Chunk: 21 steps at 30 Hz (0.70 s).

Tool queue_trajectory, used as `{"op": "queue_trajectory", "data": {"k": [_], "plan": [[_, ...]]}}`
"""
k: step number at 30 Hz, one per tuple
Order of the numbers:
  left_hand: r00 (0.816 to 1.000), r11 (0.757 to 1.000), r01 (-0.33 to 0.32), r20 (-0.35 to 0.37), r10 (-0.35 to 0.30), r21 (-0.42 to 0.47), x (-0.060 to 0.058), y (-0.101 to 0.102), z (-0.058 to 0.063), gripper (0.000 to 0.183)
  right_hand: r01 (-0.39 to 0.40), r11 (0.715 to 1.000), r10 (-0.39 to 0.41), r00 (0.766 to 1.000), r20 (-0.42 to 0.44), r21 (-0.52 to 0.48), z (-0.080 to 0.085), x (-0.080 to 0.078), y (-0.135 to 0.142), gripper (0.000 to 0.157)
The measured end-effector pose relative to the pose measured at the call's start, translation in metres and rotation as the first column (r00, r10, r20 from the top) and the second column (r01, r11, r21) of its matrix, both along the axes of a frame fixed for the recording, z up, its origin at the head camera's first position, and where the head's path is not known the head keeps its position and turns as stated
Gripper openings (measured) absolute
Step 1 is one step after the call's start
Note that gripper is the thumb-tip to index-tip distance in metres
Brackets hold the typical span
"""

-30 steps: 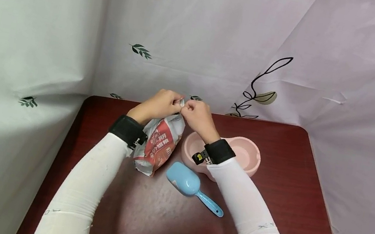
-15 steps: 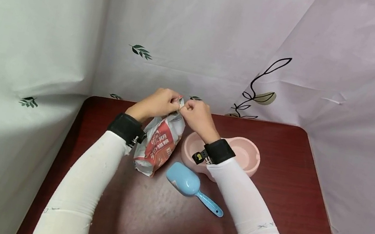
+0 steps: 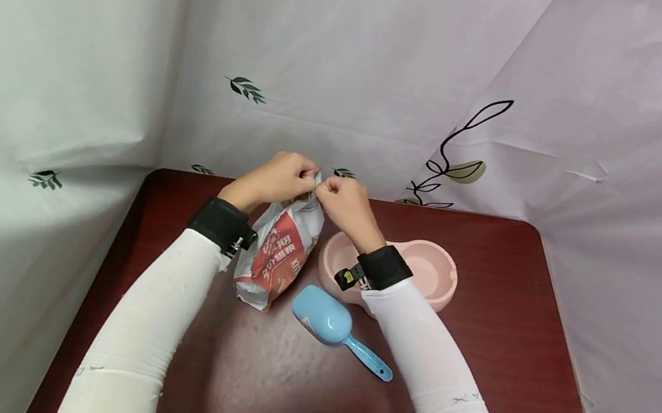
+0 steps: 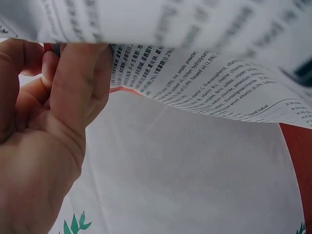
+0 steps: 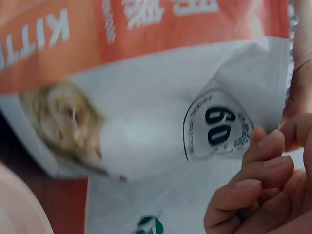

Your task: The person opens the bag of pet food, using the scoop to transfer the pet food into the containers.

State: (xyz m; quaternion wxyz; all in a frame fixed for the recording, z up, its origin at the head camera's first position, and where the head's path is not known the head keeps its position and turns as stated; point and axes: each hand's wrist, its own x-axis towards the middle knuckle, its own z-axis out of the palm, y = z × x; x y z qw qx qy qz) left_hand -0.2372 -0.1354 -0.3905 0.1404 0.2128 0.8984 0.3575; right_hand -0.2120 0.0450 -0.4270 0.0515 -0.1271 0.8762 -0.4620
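Note:
A white, red and orange bag of kitten food [image 3: 283,250] stands tilted on the table, left of centre. My left hand [image 3: 274,182] pinches its top edge from the left. My right hand [image 3: 345,208] pinches the same edge close by on the right. In the right wrist view, the bag front [image 5: 141,122] shows a cat picture, and the fingers [image 5: 265,170] are curled at its top corner. Printed text covers the bag's back [image 4: 195,83] in the left wrist view, where the left fingers bend at its edge. Whether the top is open is hidden.
Right of the bag is a pink double pet bowl [image 3: 448,286], partly behind the right wrist. A light blue scoop [image 3: 326,318] lies face down in front of it, handle toward the lower right. Patterned cloth [image 3: 354,78] hangs behind the dark red table [image 3: 498,354].
My left hand has shifted slightly left and up, and the bag's top edge leans a little with it. Both hands keep their pinch. Bowl and scoop stay in place.

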Motion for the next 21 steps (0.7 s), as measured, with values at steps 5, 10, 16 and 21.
{"op": "queue_trajectory", "data": {"k": [5, 10, 16, 21], "plan": [[1.000, 1.000, -0.008, 0.011, 0.008, 0.020, 0.001, -0.001, 0.000, 0.027, -0.041, 0.996, 0.047, 0.995, 0.086, -0.075, -0.001, 0.006, -0.003, 0.032], [0.999, 0.999, -0.036, 0.017, 0.036, 0.035, 0.002, -0.001, -0.002, 0.026, -0.069, 0.984, 0.098, 0.979, 0.179, -0.162, -0.002, 0.011, -0.003, 0.042], [0.999, 0.999, -0.038, 0.010, 0.038, 0.003, 0.006, 0.000, -0.001, 0.030, -0.080, 0.976, 0.119, 0.975, 0.188, -0.201, 0.000, 0.012, -0.002, 0.038], [0.997, 0.995, -0.005, 0.074, 0.013, -0.102, 0.010, -0.001, 0.001, 0.043, -0.090, 0.976, 0.128, 0.974, 0.186, -0.198, 0.001, 0.009, -0.002, 0.036]]}}
